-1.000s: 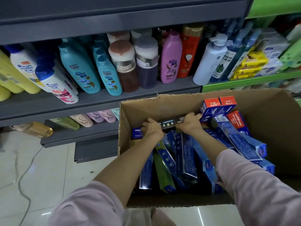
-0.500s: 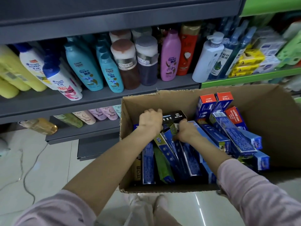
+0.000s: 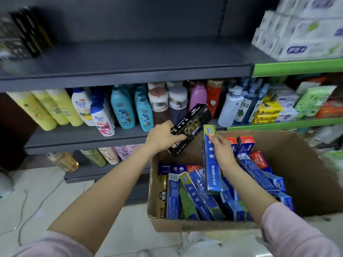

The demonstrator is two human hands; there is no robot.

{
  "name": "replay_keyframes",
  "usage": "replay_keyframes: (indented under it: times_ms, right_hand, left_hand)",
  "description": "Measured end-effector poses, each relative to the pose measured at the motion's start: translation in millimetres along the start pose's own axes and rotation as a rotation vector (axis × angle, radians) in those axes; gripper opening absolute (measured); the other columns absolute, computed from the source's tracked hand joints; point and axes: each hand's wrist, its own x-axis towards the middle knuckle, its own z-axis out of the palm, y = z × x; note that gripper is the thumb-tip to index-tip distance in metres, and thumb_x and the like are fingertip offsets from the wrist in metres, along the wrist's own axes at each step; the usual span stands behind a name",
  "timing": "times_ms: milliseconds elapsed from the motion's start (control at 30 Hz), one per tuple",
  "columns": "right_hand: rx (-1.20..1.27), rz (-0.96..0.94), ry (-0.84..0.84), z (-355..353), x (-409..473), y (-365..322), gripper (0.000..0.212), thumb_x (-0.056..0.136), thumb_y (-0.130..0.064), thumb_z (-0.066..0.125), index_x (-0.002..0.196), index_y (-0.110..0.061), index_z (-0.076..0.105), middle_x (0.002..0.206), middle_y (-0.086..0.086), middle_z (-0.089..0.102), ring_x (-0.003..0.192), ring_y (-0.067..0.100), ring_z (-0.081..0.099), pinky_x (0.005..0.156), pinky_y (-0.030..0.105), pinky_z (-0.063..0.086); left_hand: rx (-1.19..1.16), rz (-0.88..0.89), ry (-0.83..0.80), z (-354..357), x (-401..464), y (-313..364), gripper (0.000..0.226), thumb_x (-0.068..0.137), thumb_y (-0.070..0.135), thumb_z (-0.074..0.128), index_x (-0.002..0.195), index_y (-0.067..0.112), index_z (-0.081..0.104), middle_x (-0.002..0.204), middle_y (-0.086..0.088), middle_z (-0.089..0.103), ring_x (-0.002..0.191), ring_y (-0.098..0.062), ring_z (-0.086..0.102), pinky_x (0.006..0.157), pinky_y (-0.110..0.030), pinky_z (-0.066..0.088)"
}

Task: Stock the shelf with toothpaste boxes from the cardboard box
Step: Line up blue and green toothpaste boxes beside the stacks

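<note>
My left hand (image 3: 163,137) grips a black toothpaste box (image 3: 193,125), lifted and tilted above the back left corner of the cardboard box (image 3: 185,226). A blue toothpaste box (image 3: 211,162) stands nearly upright over the carton, held by my right hand (image 3: 221,151) near its upper half. Several blue, green and red toothpaste boxes (image 3: 196,197) lie packed inside the carton. The dark grey upper shelf (image 3: 141,62) is mostly bare, with black boxes (image 3: 27,34) at its far left.
Shampoo and lotion bottles (image 3: 122,110) fill the shelf behind the carton, more bottles (image 3: 109,154) lie on the shelf below. A green shelf unit (image 3: 297,66) with white packs and soaps stands at the right. Cables (image 3: 24,206) run across the tiled floor at the left.
Both hands have risen out of the carton, the left lifting the black box, the right lifting a blue box. The view has tilted up, revealing the upper shelf.
</note>
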Motion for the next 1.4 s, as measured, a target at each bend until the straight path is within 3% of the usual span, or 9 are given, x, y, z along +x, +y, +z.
replay_keyframes:
  times_ms: [167, 333, 433, 533, 700, 867, 1067, 1267, 1400]
  right_hand:
    - [0.215, -0.057, -0.064, 30.5, -3.0, -52.1, 0.035, 0.099, -0.040, 0.039, 0.119, -0.017, 0.055, 0.089, 0.001, 0.067, 0.075, 0.012, 0.065, 0.073, 0.029, 0.052]
    - [0.281, -0.091, -0.161, 74.0, -6.3, -94.2, 0.034, 0.099, -0.043, 0.035, 0.111, -0.016, 0.052, 0.084, 0.005, 0.062, 0.073, 0.016, 0.061, 0.073, 0.036, 0.051]
    - [0.277, -0.164, -0.247, 108.9, -7.2, -119.3, 0.033, 0.093, -0.051, 0.046, 0.107, -0.023, 0.054, 0.098, 0.006, 0.064, 0.081, 0.017, 0.061, 0.086, 0.042, 0.050]
    - [0.192, -0.243, -0.345, 147.4, -13.6, -141.2, 0.023, 0.087, -0.037, 0.063, 0.105, -0.025, 0.055, 0.102, 0.005, 0.067, 0.088, 0.021, 0.065, 0.087, 0.040, 0.051]
    - [0.090, -0.279, -0.395, 213.1, -18.3, -168.4, 0.019, 0.088, -0.030, 0.062, 0.087, -0.021, 0.045, 0.086, 0.009, 0.062, 0.070, 0.019, 0.062, 0.069, 0.035, 0.051]
    - [-0.050, -0.417, -0.402, 286.1, -15.8, -194.2, 0.017, 0.089, -0.034, 0.059, 0.087, -0.019, 0.051, 0.083, 0.005, 0.064, 0.071, 0.017, 0.063, 0.071, 0.035, 0.049]
    - [-0.149, -0.528, -0.355, 394.6, -5.9, -226.7, 0.024, 0.084, -0.038, 0.062, 0.090, -0.014, 0.063, 0.078, -0.002, 0.060, 0.075, 0.016, 0.056, 0.071, 0.030, 0.042]
    - [-0.128, -0.546, -0.332, 462.1, 0.3, -248.4, 0.045, 0.082, -0.046, 0.060, 0.090, -0.002, 0.061, 0.081, 0.007, 0.061, 0.075, 0.020, 0.054, 0.071, 0.033, 0.041]
    - [-0.098, -0.474, -0.327, 487.3, 5.9, -245.4, 0.067, 0.064, -0.066, 0.056, 0.089, -0.003, 0.057, 0.098, 0.026, 0.065, 0.096, 0.045, 0.062, 0.089, 0.057, 0.048]
  left_hand:
    - [-0.552, -0.076, 0.027, -37.0, -13.4, 6.5, 0.030, 0.084, 0.038, 0.068, 0.074, 0.018, 0.048, 0.066, 0.002, 0.050, 0.064, -0.014, 0.048, 0.056, -0.024, 0.034]
    - [-0.788, -0.118, 0.103, -87.3, -23.8, -1.4, 0.035, 0.086, 0.030, 0.065, 0.111, 0.011, 0.051, 0.094, 0.000, 0.060, 0.082, -0.011, 0.055, 0.064, -0.019, 0.041]
    - [-0.912, -0.153, 0.169, -118.2, -30.6, -14.0, 0.049, 0.068, 0.037, 0.070, 0.106, 0.010, 0.054, 0.089, -0.003, 0.059, 0.078, -0.018, 0.055, 0.066, -0.029, 0.040]
    - [-0.958, -0.112, 0.248, -151.5, -36.3, -31.9, 0.032, 0.080, 0.036, 0.069, 0.100, 0.014, 0.056, 0.090, 0.001, 0.066, 0.075, -0.009, 0.061, 0.066, -0.023, 0.048]
    - [-0.724, -0.101, 0.562, -202.6, -42.9, -79.3, 0.046, 0.080, 0.045, 0.069, 0.109, 0.017, 0.048, 0.091, 0.008, 0.057, 0.091, -0.014, 0.058, 0.072, -0.023, 0.043]
    - [-0.306, -0.077, 0.709, -272.1, -41.1, -154.6, 0.061, 0.079, 0.044, 0.071, 0.129, 0.020, 0.047, 0.115, 0.001, 0.061, 0.108, -0.020, 0.057, 0.086, -0.029, 0.044]
    - [0.477, -0.239, 0.631, -363.5, -28.5, -250.0, 0.068, 0.081, 0.052, 0.064, 0.141, 0.032, 0.039, 0.137, -0.008, 0.041, 0.128, -0.032, 0.034, 0.102, -0.045, 0.034]
    - [0.702, -0.113, 0.505, -413.6, 4.8, -307.9, 0.064, 0.086, 0.049, 0.060, 0.143, 0.039, 0.034, 0.138, -0.002, 0.039, 0.129, -0.028, 0.032, 0.103, -0.042, 0.031]
    - [0.780, -0.033, 0.557, -417.3, 27.3, -333.3, 0.053, 0.092, 0.042, 0.052, 0.142, 0.041, 0.036, 0.146, -0.004, 0.030, 0.134, -0.029, 0.026, 0.107, -0.043, 0.026]
